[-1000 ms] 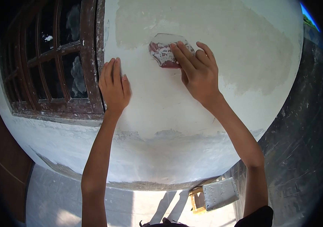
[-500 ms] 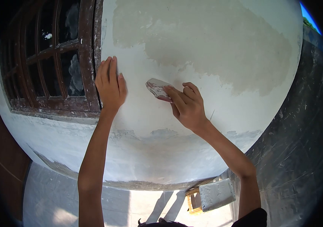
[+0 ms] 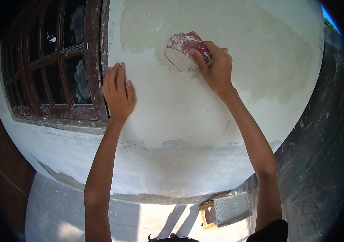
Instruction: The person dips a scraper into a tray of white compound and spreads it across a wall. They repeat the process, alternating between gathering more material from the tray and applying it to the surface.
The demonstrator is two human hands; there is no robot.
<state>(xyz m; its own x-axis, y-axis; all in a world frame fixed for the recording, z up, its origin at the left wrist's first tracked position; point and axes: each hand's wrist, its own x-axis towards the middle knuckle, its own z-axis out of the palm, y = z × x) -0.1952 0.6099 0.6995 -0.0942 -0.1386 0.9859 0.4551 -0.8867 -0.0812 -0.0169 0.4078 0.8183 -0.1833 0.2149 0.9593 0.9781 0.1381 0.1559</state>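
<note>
My right hand (image 3: 217, 69) grips a red putty spreader (image 3: 189, 42) smeared with white filler, thumb on its near face. The spreader is against or very close to the wall (image 3: 168, 121), at the lower border of a grey-beige patch (image 3: 244, 52); exact contact cannot be made out. Fingers extended, my left hand (image 3: 117, 90) lies flat on the wall beside the window frame (image 3: 95, 72) and holds nothing. White filler covers the wall below the patch.
A brown window with dark panes (image 3: 55, 80) is at the left. Below right, a putty-covered board (image 3: 233, 209) rests on a small wooden stool (image 3: 208, 218) on the tiled floor (image 3: 123, 222). A dark wall (image 3: 317, 141) rises at the right.
My right hand has moved up the wall with the spreader and turned it, so more of its red face shows. My left hand stays in place.
</note>
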